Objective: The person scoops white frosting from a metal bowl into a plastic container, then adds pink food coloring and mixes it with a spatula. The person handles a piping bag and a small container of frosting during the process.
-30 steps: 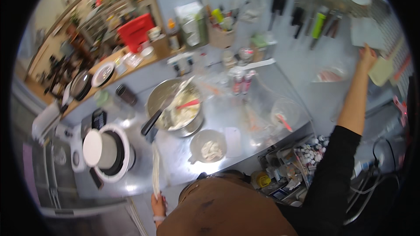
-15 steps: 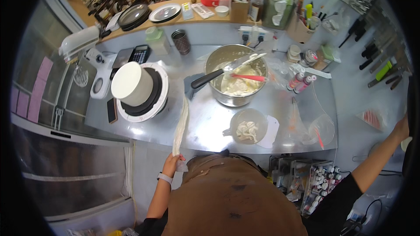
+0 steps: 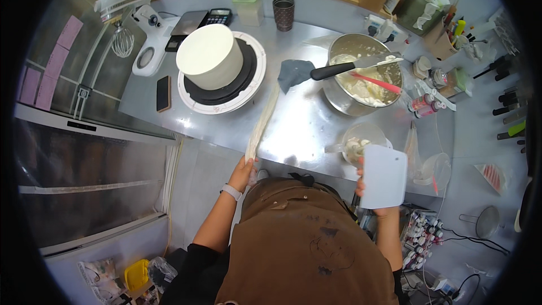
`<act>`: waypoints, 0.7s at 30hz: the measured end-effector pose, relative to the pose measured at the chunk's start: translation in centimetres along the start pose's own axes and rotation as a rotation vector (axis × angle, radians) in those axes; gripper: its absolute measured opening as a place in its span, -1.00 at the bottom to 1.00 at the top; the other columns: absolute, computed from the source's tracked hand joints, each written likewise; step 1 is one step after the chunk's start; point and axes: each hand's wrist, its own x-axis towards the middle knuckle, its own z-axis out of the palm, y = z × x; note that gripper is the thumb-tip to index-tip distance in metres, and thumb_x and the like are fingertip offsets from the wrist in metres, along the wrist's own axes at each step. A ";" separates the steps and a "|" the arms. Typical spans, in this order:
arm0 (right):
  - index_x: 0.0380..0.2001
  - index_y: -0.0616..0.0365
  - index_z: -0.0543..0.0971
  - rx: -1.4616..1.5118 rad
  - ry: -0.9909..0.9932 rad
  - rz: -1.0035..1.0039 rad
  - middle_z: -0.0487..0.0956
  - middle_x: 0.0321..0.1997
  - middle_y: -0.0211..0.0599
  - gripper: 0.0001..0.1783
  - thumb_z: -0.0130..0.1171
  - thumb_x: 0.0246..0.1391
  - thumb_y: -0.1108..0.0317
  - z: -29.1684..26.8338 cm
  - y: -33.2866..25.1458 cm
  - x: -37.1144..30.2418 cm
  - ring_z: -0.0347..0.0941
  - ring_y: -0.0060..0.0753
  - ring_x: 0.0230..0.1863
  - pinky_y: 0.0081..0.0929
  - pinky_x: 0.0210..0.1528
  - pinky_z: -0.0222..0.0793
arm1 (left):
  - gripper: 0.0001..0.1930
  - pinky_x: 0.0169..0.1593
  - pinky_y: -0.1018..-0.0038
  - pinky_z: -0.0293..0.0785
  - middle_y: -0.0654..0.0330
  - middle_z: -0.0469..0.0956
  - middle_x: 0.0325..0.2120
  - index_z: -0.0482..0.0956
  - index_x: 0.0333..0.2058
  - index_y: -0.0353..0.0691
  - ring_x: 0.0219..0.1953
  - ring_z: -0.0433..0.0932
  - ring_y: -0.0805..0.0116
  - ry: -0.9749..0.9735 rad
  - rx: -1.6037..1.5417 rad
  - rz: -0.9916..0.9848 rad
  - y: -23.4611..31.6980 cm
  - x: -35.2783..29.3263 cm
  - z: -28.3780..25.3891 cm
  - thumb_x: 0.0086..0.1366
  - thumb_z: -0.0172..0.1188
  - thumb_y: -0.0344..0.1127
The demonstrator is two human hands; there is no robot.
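My left hand [image 3: 241, 174], closed, grips the near end of a long, thin piping bag [image 3: 263, 121] of pale cream at the table's front edge. The bag's far end reaches toward a grey-blue cloth [image 3: 295, 74]. In my right hand [image 3: 360, 183] is a flat white plastic scraper [image 3: 385, 178], held upright; it hides most of that hand. Just behind it stands a clear measuring jug [image 3: 375, 131] with some cream inside. To the left, a smooth white cake [image 3: 210, 56] sits on a black board on a white turntable [image 3: 257, 68].
A steel mixing bowl [image 3: 339, 93] of cream stands back right, with a black-handled spatula [image 3: 341, 69] and a red spatula [image 3: 379, 83] across it. Pink bottles [image 3: 423, 106] lie beyond. A phone [image 3: 163, 94], stand mixer [image 3: 148, 45] and brown tumbler [image 3: 283, 13] are around the cake.
My right hand has come in from the far right and taken the scraper from beside the jug. My left hand still grips the piping bag. The head view has shifted.
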 end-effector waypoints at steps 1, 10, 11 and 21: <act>0.34 0.24 0.08 0.184 -0.356 -0.013 0.44 0.09 0.07 0.14 -0.17 0.00 -0.54 0.6 1.6 0.5 0.45 -0.06 -0.19 -0.08 -0.17 0.39 | -0.70 -0.58 0.56 0.31 0.26 0.41 -0.49 0.40 -0.08 -0.13 -0.62 0.35 0.50 0.005 -0.027 0.016 -0.1 0.3 -0.3 0.43 -0.04 -0.04; 0.32 0.23 0.12 -0.256 -0.121 0.032 0.27 0.27 0.21 -0.13 0.20 0.04 0.08 5.2 6.9 1.8 0.36 0.14 0.19 0.01 0.14 0.35 | -0.78 -0.21 0.47 0.49 0.20 0.55 -0.27 0.47 -0.16 -0.29 -0.20 0.52 0.41 -0.165 -0.397 -0.072 0.7 1.0 -3.3 0.38 0.04 -0.26; 0.29 0.27 0.17 -0.428 -0.058 0.041 0.38 0.21 0.17 -0.20 0.24 0.03 0.23 5.7 7.2 2.4 0.42 0.06 0.14 -0.10 0.12 0.40 | -0.75 -0.21 0.43 0.51 0.22 0.52 -0.22 0.43 -0.05 -0.25 -0.14 0.50 0.39 -0.165 -0.375 -0.105 1.1 1.1 -3.3 0.41 0.01 -0.23; -0.16 -0.02 0.64 -1.747 -0.191 -0.672 0.66 -0.27 -0.31 -0.71 0.16 0.02 0.51 12.7 14.0 13.0 0.60 -0.24 -0.36 -0.43 -0.32 0.51 | -0.78 -0.53 0.66 0.23 0.34 0.38 -0.46 0.43 -0.12 -0.18 -0.55 0.26 0.61 -0.338 -0.446 -0.280 2.3 3.5 -2.1 0.42 0.01 -0.18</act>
